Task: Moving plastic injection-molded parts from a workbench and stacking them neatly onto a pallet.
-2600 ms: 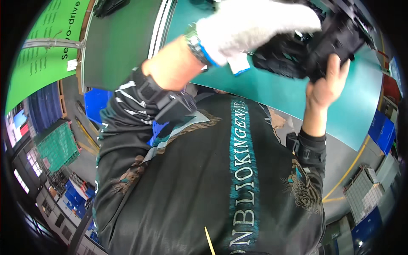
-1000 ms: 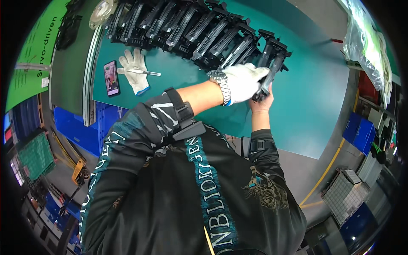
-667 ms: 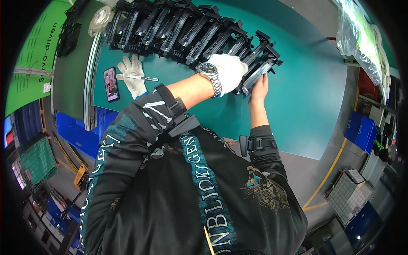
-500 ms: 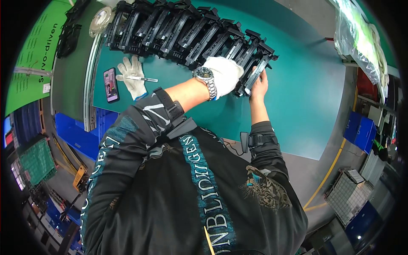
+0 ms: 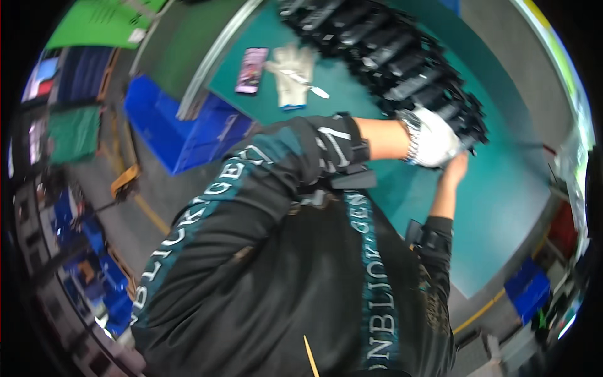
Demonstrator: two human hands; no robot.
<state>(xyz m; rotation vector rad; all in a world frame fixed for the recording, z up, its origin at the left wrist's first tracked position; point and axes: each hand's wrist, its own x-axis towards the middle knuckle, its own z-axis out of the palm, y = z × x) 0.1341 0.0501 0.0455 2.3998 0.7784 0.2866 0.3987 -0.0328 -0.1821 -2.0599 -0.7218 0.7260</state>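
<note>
A row of black plastic frames (image 5: 402, 56) runs diagonally over the green tabletop, packed side by side. My left hand (image 5: 434, 139), in a white knit glove with a metal watch at the wrist, is closed at the near right end of the row. Whatever its fingers hold is hidden by the glove and by blur. Just right of it, my bare right hand (image 5: 457, 168) grips the near end of the last black plastic frame (image 5: 472, 133). Its fingertips are partly covered by the gloved hand.
Left of the row lie an empty white glove (image 5: 293, 69), a slim light-coloured tool (image 5: 319, 92) across it, and a phone (image 5: 251, 70). A metal rail (image 5: 217, 53) edges the green table (image 5: 496, 232). Blue bins (image 5: 160, 119) stand below at left, another blue box (image 5: 527, 289) at right.
The whole view has swung, so the table, row and hands sit further right and the picture is blurred. Both hands remain at the row's right end, now closer together.
</note>
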